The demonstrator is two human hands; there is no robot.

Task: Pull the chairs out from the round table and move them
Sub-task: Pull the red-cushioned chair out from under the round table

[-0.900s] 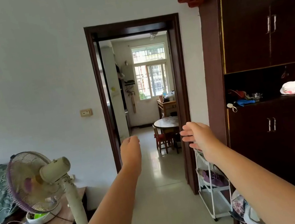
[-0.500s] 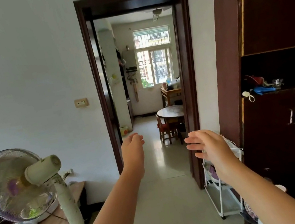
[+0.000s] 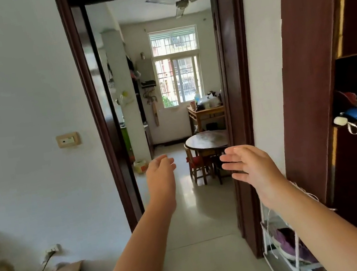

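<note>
Beyond a dark wooden doorway [image 3: 96, 116], mid-frame right, the round counter [image 3: 206, 140] stands on pale tiles with a red-cushioned chair [image 3: 196, 166] tucked at its left. Both arms reach forward: left hand [image 3: 160, 178] loosely cupped, right hand [image 3: 250, 166] spread, both empty.

place: home | cues: ceiling fan [image 3: 181, 2]; round table [image 3: 206, 140]; wooden chair [image 3: 197, 163]; shoe rack [image 3: 286, 247]
</note>
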